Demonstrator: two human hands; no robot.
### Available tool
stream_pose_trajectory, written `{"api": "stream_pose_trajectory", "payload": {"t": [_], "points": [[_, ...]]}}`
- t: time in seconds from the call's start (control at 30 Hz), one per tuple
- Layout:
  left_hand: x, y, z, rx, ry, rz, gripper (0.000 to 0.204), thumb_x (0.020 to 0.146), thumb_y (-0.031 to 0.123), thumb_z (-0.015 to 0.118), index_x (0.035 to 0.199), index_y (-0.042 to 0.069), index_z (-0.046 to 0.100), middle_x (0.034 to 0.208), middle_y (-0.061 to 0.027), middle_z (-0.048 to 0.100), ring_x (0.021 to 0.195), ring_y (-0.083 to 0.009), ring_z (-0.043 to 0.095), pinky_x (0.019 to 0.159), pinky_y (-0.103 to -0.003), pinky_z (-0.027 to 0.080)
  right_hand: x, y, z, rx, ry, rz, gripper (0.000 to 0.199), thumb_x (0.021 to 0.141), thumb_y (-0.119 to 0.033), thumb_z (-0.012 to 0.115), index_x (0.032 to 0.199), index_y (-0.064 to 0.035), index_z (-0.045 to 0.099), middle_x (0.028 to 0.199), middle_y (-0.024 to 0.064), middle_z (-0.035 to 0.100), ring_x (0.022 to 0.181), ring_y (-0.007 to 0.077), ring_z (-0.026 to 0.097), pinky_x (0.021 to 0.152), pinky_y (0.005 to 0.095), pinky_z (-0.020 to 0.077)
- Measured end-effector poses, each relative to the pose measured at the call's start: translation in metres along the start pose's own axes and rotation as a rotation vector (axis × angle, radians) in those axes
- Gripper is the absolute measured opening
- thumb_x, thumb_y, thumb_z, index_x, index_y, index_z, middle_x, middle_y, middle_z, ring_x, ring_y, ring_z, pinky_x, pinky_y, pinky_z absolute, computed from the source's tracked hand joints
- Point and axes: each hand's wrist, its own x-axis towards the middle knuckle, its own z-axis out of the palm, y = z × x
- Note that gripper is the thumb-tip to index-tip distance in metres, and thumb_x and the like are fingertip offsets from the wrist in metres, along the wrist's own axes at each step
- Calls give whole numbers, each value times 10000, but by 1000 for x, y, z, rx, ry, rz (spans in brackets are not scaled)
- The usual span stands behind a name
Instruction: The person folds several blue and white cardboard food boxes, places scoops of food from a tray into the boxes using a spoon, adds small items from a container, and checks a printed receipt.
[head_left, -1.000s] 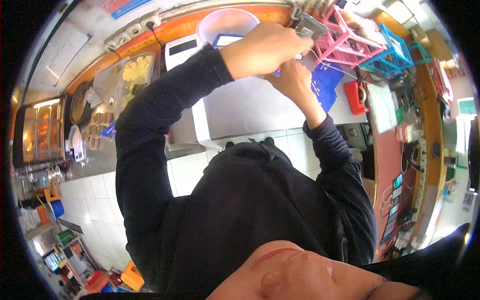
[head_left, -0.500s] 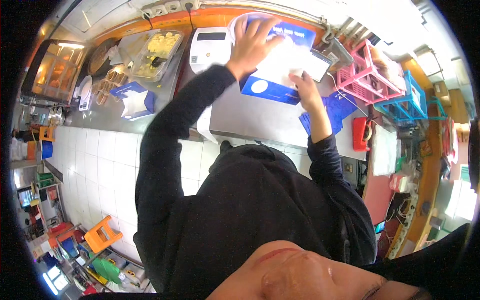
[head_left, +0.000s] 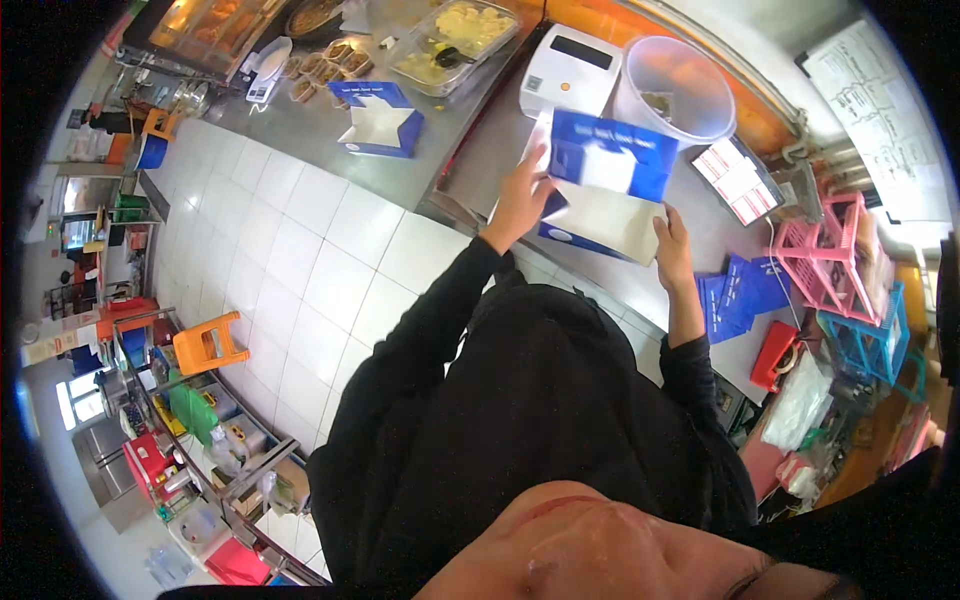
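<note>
A blue-and-white cardboard box with its lid raised is between my hands over the steel counter. My left hand is closed on its left side, where a flap stands up. On the right wall, my right hand grips with the thumb at the upper edge; its other fingers are partly hidden. The white inside shows, and I make out no contents. Just beyond the box stands a clear plastic bucket with a little something at the bottom. A white device with a dark display is left of the bucket.
On the left counter are another open blue box, small filled cups and a clear tray of yellow food. To the right lie a tablet, flat blue cards, a red tape dispenser and a pink rack.
My left hand has drawn back from the far side of the counter to the box's left side. The box has come nearer, its lid upright. The whole view has turned and shifted.
</note>
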Motion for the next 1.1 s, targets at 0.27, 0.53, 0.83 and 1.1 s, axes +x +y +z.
{"api": "stream_pose_trajectory", "payload": {"t": [0.27, 0.53, 0.83, 1.1], "points": [[12, -32, -63, 113, -166, -424, 899, 708, 183, 668, 1390, -49, 130, 1339, -250, 378, 1208, -315, 440, 936, -348, 415, 53, -8, 93, -120, 152, -285, 259, 877, -15, 455, 1112, -1, 564, 1026, 157, 612, 958, 240, 580, 852, 323, 430], [97, -97, -193, 557, -211, -200, 361, 771, 87, 557, 1131, 70, 584, 1264, -162, 455, 1130, -328, 462, 972, -408, 354, 124, -1, 206, 75, -130, 234, 273, 905, -203, 508, 1017, 41, 558, 889, 88, 597, 659, 191, 575, 583, 333, 483], [109, -184, -290, 1250, 248, -87, 260, 852, 182, 486, 1099, 143, 557, 869, -96, 588, 791, -291, 593, 663, -427, 474, 150, -7, 377, -170, 86, -126, 438, 893, -246, 486, 1242, 10, 415, 1106, 232, 467, 1006, 389, 496, 869, 459, 417], [92, -154, -253, 1101, 550, 353, 427, 772, 396, 663, 1031, 62, 601, 966, -153, 589, 884, -354, 500, 810, -480, 362, 105, 3, 189, -266, 129, -78, 528, 809, -362, 627, 1250, -121, 466, 1174, 205, 477, 1131, 369, 451, 939, 440, 388]]}}
